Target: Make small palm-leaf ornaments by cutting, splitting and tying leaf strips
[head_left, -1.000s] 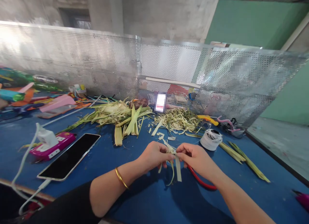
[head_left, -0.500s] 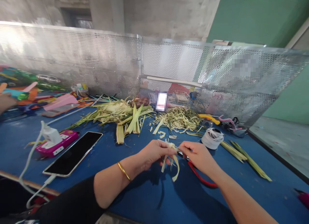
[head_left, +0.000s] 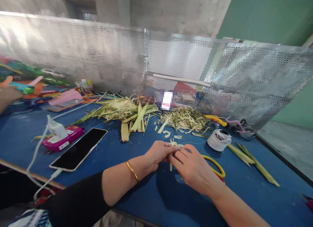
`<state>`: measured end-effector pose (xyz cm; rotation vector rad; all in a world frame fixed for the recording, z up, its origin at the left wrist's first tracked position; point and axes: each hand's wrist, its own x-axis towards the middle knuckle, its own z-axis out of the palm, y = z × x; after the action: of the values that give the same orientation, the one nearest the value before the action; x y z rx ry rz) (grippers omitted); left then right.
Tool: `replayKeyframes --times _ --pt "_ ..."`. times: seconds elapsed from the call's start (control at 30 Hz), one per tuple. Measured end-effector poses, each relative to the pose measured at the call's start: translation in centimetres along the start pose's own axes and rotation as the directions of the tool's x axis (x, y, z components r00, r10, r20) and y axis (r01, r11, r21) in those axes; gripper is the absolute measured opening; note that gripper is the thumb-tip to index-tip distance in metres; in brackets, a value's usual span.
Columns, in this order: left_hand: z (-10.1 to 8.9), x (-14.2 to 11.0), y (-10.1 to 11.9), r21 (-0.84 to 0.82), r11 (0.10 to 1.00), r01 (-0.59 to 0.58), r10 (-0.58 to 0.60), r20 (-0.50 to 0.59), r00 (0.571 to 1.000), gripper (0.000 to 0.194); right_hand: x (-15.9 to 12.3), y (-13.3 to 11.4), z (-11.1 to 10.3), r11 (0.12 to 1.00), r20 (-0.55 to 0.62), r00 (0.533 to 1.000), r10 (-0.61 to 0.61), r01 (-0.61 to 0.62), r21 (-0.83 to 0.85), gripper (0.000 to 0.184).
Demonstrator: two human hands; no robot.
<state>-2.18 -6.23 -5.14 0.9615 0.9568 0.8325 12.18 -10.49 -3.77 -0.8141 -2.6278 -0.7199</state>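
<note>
Low centre, your left hand (head_left: pixel 156 154) pinches the pale strip (head_left: pixel 173 144); your right hand (head_left: pixel 189 165) bends against it, its grip hidden. Keep the left pinch firm and draw gently, beside the yellow loop (head_left: pixel 217 165), lest the strip split.

A black-screened phone (head_left: pixel 80 148) lay face up, a white cable (head_left: pixel 44 183) at its near end. Just left of the phone was a magenta power strip (head_left: pixel 63 139) holding a white plug (head_left: pixel 57 129). Beyond the phone lay pink paper (head_left: pixel 65 97); farther beyond stood a metal mesh screen (head_left: pixel 97 54).
</note>
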Motion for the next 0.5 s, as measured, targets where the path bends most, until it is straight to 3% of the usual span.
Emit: replayKeyframes --times 0.13,0.33,0.5 --pt "-0.3 -0.4 1.0 -0.050 0.999 0.005 -0.004 0.027 1.000 0.027 -0.3 0.2 1.1 0.995 -0.063 0.998 0.023 -0.029 -0.092 0.026" --pt "-0.6 -0.7 2.0 -0.069 0.997 -0.037 0.045 0.123 0.991 0.021 -0.8 0.6 1.3 0.989 -0.181 0.972 0.148 -0.145 0.027 0.021" --pt "-0.5 -0.7 1.9 -0.056 0.998 -0.023 0.028 0.086 0.996 0.008 -0.8 0.0 1.4 0.994 -0.178 0.979 0.097 -0.088 0.060 0.021"
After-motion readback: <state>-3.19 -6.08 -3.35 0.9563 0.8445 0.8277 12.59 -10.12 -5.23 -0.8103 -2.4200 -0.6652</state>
